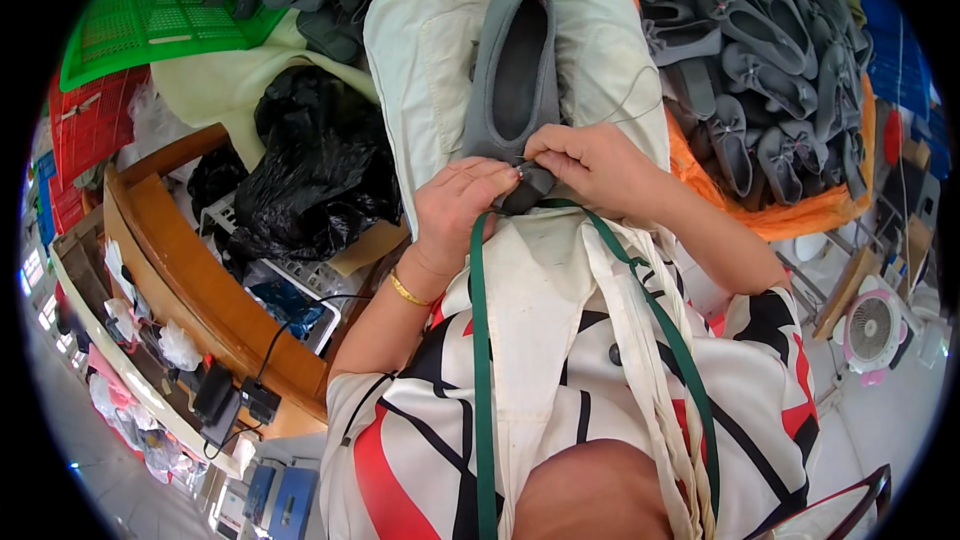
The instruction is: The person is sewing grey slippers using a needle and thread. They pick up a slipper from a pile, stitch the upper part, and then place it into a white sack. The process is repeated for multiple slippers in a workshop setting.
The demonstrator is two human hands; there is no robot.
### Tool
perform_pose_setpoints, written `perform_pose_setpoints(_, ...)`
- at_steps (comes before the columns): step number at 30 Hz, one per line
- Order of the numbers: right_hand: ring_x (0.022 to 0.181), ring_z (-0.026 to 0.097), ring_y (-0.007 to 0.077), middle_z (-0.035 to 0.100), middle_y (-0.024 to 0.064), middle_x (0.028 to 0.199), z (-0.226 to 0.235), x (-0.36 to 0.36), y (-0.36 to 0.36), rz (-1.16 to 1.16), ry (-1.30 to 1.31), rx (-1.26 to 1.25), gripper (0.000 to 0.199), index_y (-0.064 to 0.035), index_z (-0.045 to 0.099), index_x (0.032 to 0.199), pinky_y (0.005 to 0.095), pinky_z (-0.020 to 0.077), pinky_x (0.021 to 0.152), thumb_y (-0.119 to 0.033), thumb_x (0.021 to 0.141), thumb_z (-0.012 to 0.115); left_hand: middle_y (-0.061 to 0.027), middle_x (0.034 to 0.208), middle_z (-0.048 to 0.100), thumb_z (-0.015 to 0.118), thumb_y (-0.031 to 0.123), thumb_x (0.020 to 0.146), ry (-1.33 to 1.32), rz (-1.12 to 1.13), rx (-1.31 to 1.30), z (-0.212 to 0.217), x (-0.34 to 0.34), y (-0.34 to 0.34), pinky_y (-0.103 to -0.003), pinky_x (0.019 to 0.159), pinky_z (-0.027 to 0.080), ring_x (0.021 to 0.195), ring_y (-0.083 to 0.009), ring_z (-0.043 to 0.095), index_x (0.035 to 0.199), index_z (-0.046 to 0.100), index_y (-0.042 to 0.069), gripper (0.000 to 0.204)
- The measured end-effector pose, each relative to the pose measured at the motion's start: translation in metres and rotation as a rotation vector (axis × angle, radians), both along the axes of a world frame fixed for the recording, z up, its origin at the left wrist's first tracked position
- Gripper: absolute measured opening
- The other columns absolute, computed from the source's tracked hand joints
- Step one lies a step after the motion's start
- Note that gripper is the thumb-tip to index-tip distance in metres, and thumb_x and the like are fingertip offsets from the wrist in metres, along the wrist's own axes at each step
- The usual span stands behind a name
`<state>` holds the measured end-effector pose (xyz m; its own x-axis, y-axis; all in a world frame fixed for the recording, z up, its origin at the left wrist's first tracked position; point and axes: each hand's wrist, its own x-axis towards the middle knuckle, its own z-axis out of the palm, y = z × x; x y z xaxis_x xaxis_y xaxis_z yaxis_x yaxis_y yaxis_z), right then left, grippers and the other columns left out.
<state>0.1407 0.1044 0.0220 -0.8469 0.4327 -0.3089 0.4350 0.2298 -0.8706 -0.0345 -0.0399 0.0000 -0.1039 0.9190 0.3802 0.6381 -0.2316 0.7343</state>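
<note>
A grey slip-on shoe lies on the pale cloth over my lap, its opening facing up. At its near end, my left hand is closed, thumb and fingers pinching a dark grey fabric piece with a tiny shiny spot beside the fingertips. Just right of it, my right hand is also closed in a pinch against the shoe's near end; what its fingertips hold is too small to make out. A thin dark thread loops out above the right hand.
Grey shoes with small bows fill an orange-edged sack at right. Left are a black plastic bag, a curved wooden piece of furniture and a green basket. More dark shoes lie ahead; a small fan stands far right.
</note>
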Motion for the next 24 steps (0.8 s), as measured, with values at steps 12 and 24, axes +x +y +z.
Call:
perform_pose_setpoints(12,0.074,0.063,0.0404,0.064,0.0179,0.078,0.003,-0.024,-0.008,0.035,-0.042,0.109,0.015,-0.0062,0.048,0.103,0.0486,0.0476,0.064,-0.017,0.095,0.055,-0.0114,0.094,0.073,0.067,-0.01,0.064,0.056,0.05,0.009,-0.003,0.016,-0.002,-0.035,0.075,0.058,0.085,-0.0302,0.071,0.097,0.068,0.003,0.036)
perform_pose_setpoints(24,0.078,0.061,0.0284,0.055,0.0079,0.089,0.006,-0.041,0.024,0.35,0.034,0.209,0.007,-0.0101,0.066,0.091,0.0377,0.0489,0.068,-0.016,0.088,0.064,-0.0064,0.094,0.07,0.068,0.002,0.07,0.368,0.023,0.111,0.017,0.013,0.003,-0.032,0.068,0.056,0.082,-0.0244,0.068,0.099,0.071,0.007,0.029)
